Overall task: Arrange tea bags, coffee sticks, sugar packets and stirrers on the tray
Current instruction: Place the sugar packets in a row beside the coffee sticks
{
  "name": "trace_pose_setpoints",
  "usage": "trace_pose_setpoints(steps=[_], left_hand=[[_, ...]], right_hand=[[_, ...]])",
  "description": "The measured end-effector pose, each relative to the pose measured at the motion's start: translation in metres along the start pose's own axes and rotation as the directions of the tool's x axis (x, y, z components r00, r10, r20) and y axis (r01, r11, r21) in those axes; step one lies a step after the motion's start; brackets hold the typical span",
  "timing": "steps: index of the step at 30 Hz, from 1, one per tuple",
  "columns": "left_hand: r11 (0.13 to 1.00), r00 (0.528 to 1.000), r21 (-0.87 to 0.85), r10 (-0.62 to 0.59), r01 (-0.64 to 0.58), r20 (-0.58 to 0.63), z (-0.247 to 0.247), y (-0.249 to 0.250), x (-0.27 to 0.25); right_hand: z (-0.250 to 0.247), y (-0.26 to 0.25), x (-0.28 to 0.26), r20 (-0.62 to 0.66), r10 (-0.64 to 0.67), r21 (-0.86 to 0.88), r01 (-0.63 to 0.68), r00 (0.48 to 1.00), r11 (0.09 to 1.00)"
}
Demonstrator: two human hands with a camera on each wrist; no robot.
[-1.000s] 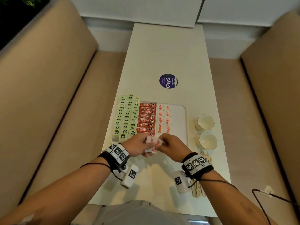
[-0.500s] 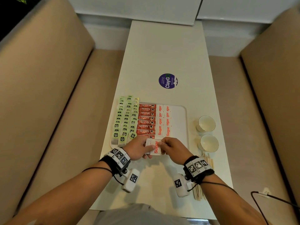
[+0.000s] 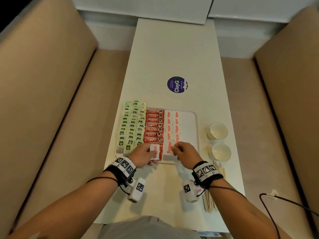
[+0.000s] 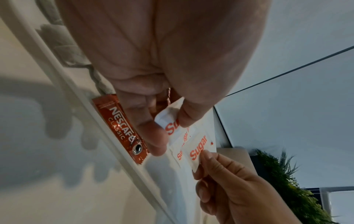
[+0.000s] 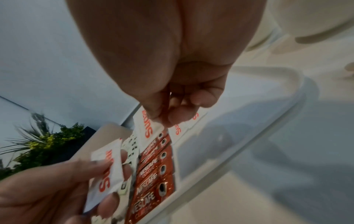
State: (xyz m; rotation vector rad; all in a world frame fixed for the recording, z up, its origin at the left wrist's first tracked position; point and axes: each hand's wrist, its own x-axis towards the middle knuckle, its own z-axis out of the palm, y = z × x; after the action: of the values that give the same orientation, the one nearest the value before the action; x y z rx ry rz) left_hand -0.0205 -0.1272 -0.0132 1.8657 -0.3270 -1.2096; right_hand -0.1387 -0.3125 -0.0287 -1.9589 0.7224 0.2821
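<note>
White tray (image 3: 193,118) right side bare | hands pinch sugar packets, apparently near front rim

sugar packets (image 3: 168,147): "sugar" | coffee sticks (image 3: 154,120): "nescafe classic" | sticker (image 3: 177,84): "clayg" (partly)

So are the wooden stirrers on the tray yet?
No, the wooden stirrers lie on the table near the right wrist, outside the tray.
</note>
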Motion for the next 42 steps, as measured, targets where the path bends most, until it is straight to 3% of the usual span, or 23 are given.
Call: trace_pose_setpoints(steps=[6, 18, 42], left_hand=[[0.999, 0.999, -0.033, -0.042, 0.041, -0.016, -0.009, -0.013, 0.004], [0.997, 0.998, -0.045, -0.057, 0.057, -0.019, -0.012, -0.022, 0.002], [0.988, 0.998, 0.150, -0.019, 0.029, -0.067, -0.016, -0.027, 0.008]], right_hand=[[0.006, 0.014, 0.018, -0.024, 0.098, -0.106, -0.100, 0.995, 0.989], [0.021, 0.012, 0.040, -0.042, 0.149, -0.233, -0.154, 0.988, 0.960], [0.018, 0.017, 0.049, -0.053, 0.188, -0.247, -0.195, 0.981, 0.949]])
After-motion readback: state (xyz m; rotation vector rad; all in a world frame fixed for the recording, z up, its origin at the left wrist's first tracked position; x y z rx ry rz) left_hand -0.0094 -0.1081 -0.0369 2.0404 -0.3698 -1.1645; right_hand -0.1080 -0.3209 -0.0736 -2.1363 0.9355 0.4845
